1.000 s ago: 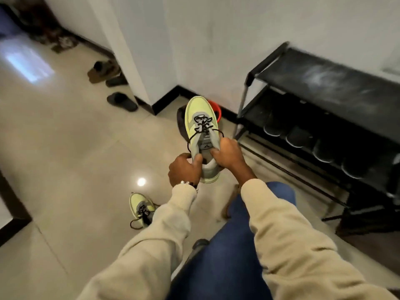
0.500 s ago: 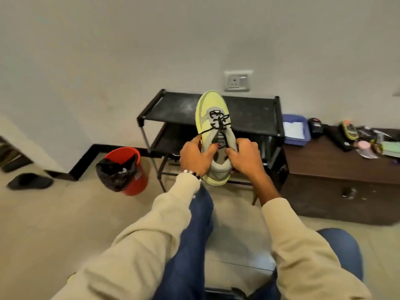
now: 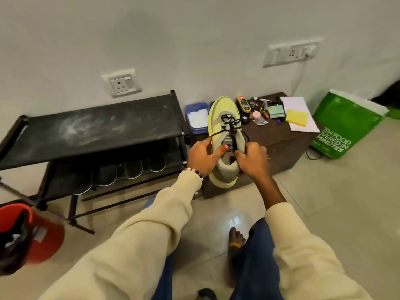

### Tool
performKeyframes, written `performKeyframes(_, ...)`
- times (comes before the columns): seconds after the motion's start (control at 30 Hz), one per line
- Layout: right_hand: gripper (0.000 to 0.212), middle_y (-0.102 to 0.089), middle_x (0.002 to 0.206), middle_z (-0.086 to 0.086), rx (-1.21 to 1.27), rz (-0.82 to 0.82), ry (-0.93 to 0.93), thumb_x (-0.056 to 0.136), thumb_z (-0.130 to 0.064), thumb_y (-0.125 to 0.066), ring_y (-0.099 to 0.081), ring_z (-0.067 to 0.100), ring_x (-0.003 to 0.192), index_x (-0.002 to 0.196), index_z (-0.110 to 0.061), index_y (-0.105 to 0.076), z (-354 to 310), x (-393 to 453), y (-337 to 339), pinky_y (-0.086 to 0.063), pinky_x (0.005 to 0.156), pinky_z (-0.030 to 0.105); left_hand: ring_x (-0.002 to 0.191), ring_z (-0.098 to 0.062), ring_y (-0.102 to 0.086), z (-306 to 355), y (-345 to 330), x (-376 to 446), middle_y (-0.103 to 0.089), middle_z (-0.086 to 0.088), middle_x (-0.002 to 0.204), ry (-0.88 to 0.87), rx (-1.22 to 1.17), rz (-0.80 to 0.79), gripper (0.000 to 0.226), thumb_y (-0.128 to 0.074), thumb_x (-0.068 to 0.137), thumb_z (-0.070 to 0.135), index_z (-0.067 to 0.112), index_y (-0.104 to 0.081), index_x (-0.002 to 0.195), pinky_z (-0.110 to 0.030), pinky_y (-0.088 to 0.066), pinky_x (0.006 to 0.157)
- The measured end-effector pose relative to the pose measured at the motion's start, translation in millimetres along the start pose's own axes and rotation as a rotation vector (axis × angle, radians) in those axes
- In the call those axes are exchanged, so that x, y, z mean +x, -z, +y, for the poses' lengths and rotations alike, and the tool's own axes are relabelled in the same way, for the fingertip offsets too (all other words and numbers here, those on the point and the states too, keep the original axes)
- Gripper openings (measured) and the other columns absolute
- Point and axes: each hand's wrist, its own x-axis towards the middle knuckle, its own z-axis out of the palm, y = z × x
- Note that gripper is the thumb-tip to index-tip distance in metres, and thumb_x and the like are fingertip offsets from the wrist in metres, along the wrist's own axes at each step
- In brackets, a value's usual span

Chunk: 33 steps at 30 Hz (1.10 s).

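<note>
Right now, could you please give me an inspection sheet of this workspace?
Surface: glossy beige tiled floor, light glare.
Job's things: yellow-green lace-up sneaker, held toe-up, black laces loose.
Clutter: assorted small items, yellow sponge and white papers on low dark wooden cabinet.
Hands: left hand and right hand grip the sneaker's sides.
Cables: thin white cable drops from wall socket.
Surroundings: black metal shoe rack, red plastic bucket, green paper bag.

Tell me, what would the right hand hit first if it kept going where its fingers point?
The right hand points left, straight at the yellow-green sneaker, whose collar its fingers seem to be touching.
</note>
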Motion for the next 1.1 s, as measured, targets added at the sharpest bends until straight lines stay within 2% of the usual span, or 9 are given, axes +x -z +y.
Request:
performKeyframes(0.2, 0.030, -0.064, 0.101, 0.022, -0.056, -0.048, -0.155, 0.084, -0.026, -0.057, -0.062, 0.040, 0.090, 0.097, 0.000, -0.062, 39.6, 53.3, -29.0, -0.054, 0.078, 0.045, 0.100, -0.016, -0.063, -30.8, -38.3, 56.6, -0.068, 0.002, 0.108, 0.114, -0.073, -0.206, 0.043, -0.061, 0.090, 0.044, 0.016, -0.063, 0.124, -0.031, -0.050, 0.092)
performKeyframes(0.33, 0.029, -0.062, 0.102, 0.022, -0.122, -0.114, -0.183, 0.086, -0.025, -0.054, -0.060, 0.039, 0.093, 0.098, 0.001, -0.061, 55.1, 87.9, -48.8, -0.054, 0.079, 0.045, 0.087, -0.019, -0.068, -59.9, -50.6, 97.2, -0.073, -0.005, 0.093, 0.137, -0.049, -0.102, 0.029, -0.060, 0.093, 0.037, 0.013, -0.072, 0.103, -0.033, -0.054, 0.084)
performKeyframes(0.5, 0.029, -0.064, 0.098, 0.023, -0.136, -0.113, -0.167, 0.087, -0.025, -0.052, -0.058, 0.040, 0.096, 0.097, 0.001, -0.061, 64.6, 124.0, -72.0, -0.052, 0.081, 0.043, 0.092, -0.019, -0.067, -81.4, -60.7, 143.0, -0.073, -0.005, 0.097, 0.066, -0.061, 0.051, 0.017, -0.060, 0.094, 0.020, 0.012, -0.072, 0.104, -0.033, -0.053, 0.088)
performKeyframes(0.57, 0.033, -0.066, 0.092, 0.020, -0.110, -0.140, -0.155, 0.084, -0.034, -0.054, -0.063, 0.038, 0.086, 0.093, -0.003, -0.061, 67.1, 135.2, -81.0, -0.054, 0.077, 0.043, 0.100, -0.018, -0.065, -87.4, -67.9, 158.5, -0.071, -0.005, 0.106, 0.040, -0.038, 0.020, 0.020, -0.060, 0.094, 0.018, 0.011, -0.071, 0.110, -0.032, -0.051, 0.093)
performKeyframes(0.67, 0.056, -0.067, 0.076, 0.010, 0.019, -0.199, -0.171, 0.073, -0.066, -0.055, -0.066, 0.027, 0.064, 0.080, -0.010, -0.061, 73.2, 149.6, -82.7, -0.058, 0.062, 0.042, 0.108, -0.017, -0.063, -93.7, -78.7, 173.5, -0.069, -0.004, 0.116, 0.000, -0.060, -0.047, 0.025, -0.056, 0.096, 0.014, 0.015, -0.069, 0.117, -0.034, -0.049, 0.099)
performKeyframes(0.73, 0.065, -0.064, 0.064, 0.005, 0.073, -0.131, -0.176, 0.073, -0.075, -0.052, -0.063, 0.020, 0.061, 0.069, -0.011, -0.060, 75.0, 158.6, -76.4, -0.053, 0.058, 0.036, 0.108, -0.017, -0.062, -97.2, -85.2, 182.0, -0.068, -0.005, 0.116, -0.002, -0.076, -0.034, 0.025, -0.054, 0.096, 0.012, 0.016, -0.069, 0.117, -0.035, -0.048, 0.100)
performKeyframes(0.87, 0.042, -0.054, 0.058, -0.003, 0.199, 0.154, -0.115, 0.093, -0.043, -0.052, -0.048, 0.011, 0.057, 0.063, -0.015, -0.056, 73.6, 177.9, -66.7, -0.035, 0.051, 0.024, 0.104, -0.014, -0.064, -93.4, -94.2, 198.2, -0.071, -0.003, 0.111, 0.018, -0.110, 0.037, 0.022, -0.057, 0.095, 0.011, 0.016, -0.072, 0.110, -0.030, -0.049, 0.097)
performKeyframes(1.0, 0.013, -0.069, 0.085, -0.002, 0.318, 0.072, -0.138, 0.093, -0.022, -0.058, -0.061, 0.010, 0.082, 0.091, -0.017, -0.070, 72.3, 198.3, -77.9, -0.047, 0.073, 0.024, 0.099, -0.013, -0.065, -89.4, -101.2, 208.4, -0.072, -0.002, 0.105, 0.009, -0.123, 0.041, 0.017, -0.066, 0.089, 0.012, 0.016, -0.076, 0.102, -0.027, -0.051, 0.093)
performKeyframes(1.1, 0.014, -0.068, 0.089, -0.004, 0.361, 0.017, -0.158, 0.090, -0.015, -0.061, -0.063, 0.011, 0.089, 0.101, -0.020, -0.069, 70.4, 209.5, -86.8, -0.052, 0.089, 0.032, 0.096, -0.015, -0.065, -91.9, -102.8, 213.2, -0.072, -0.002, 0.101, 0.010, -0.137, 0.035, 0.015, -0.070, 0.085, 0.012, 0.019, -0.077, 0.096, -0.033, -0.053, 0.091)
